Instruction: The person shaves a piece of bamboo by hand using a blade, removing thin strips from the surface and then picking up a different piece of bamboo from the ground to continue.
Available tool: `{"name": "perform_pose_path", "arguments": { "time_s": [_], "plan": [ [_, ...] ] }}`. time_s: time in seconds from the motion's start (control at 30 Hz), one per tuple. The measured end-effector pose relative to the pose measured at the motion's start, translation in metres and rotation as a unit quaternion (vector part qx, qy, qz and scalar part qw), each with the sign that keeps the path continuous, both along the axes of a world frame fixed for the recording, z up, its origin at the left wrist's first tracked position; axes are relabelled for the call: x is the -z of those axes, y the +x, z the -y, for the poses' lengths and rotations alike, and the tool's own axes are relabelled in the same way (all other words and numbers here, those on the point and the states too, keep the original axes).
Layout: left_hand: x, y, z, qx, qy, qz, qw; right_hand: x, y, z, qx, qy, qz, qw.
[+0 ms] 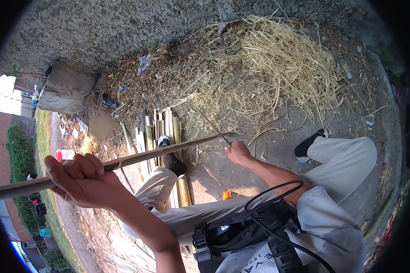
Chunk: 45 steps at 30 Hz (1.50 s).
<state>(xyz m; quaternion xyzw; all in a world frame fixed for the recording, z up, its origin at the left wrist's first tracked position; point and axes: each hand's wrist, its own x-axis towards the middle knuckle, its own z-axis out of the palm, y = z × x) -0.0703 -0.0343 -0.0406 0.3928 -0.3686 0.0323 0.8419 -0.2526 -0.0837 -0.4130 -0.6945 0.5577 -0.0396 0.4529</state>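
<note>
My left hand (79,179) is closed around a long bamboo strip (157,151), which slants across in front of me from the far left toward the middle. Beside the strip's other end, my right hand (240,152) grips a long, thin knife (212,122). The blade points up and to the left and crosses the strip near its tip. Whether the edge is cutting into the bamboo I cannot tell. My fingers cover the knife's handle.
A big heap of pale shavings (289,63) lies on the ground by the rough wall (168,18). Split bamboo pieces (183,189) lie by my left shoe (173,164). A concrete block (68,86) stands at the upper left. Something orange (227,194) is between my legs.
</note>
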Motion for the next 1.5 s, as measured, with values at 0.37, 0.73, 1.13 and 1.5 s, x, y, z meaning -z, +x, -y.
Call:
{"name": "perform_pose_path", "arguments": {
  "time_s": [0.37,0.73,1.13,1.5],
  "plan": [
    [0.000,0.006,0.004,-0.071,0.021,-0.035,0.997,0.042,-0.017,-0.026,0.047,-0.012,0.007,0.999],
    [0.002,0.019,-0.005,-0.005,0.016,-0.020,1.000,0.043,-0.028,-0.028,0.050,0.090,-0.030,0.994],
    [0.008,0.053,-0.006,-0.125,0.018,-0.047,0.991,0.006,-0.002,-0.032,0.034,0.006,-0.006,0.999],
    [0.009,0.050,-0.005,-0.143,0.013,-0.049,0.988,-0.004,0.005,-0.021,0.008,0.006,0.024,1.000]
  ]
}}
